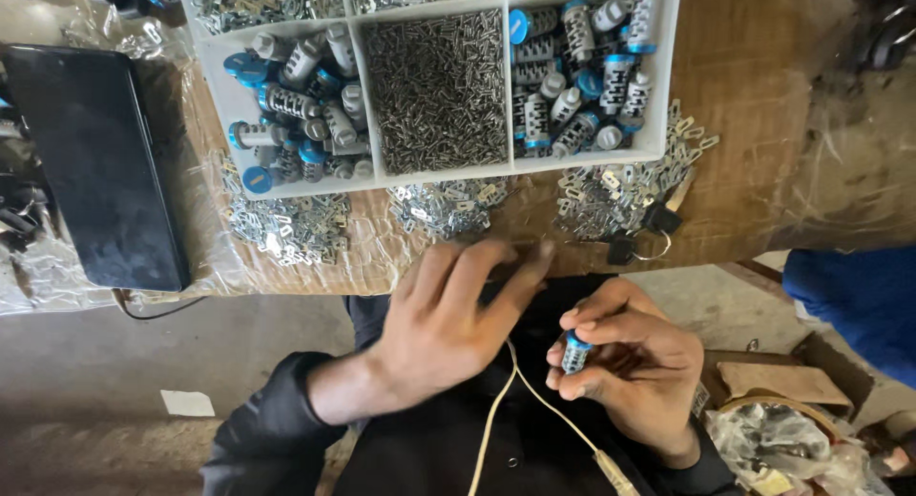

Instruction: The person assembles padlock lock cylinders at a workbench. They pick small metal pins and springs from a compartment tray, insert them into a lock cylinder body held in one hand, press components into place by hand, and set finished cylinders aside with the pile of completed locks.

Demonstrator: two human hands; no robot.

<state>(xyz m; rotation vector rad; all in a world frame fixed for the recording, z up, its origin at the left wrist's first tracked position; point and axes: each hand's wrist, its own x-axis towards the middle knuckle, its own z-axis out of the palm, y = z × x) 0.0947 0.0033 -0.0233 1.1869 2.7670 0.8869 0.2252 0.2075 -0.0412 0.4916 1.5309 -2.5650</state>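
A small lock cylinder, metal with a blue cap, was pinched upright between the thumb and fingers of the right hand, held low over the lap and clear of the table. The left hand was stretched toward the table edge with its fingers spread and blurred; whether anything was gripped at the fingertips could not be told, though they seemed to rest near a small heap of metal plates.

A white tray was set just beyond that heap. Its middle compartment was filled with small pins, and more blue-capped cylinders were piled in the compartments on either side. Further heaps of plates were scattered along the tray's near rim, and a pair of keys lay at the right. A black phone was lying at the left, well apart from both hands. A pale cable was draped across the dark clothing.
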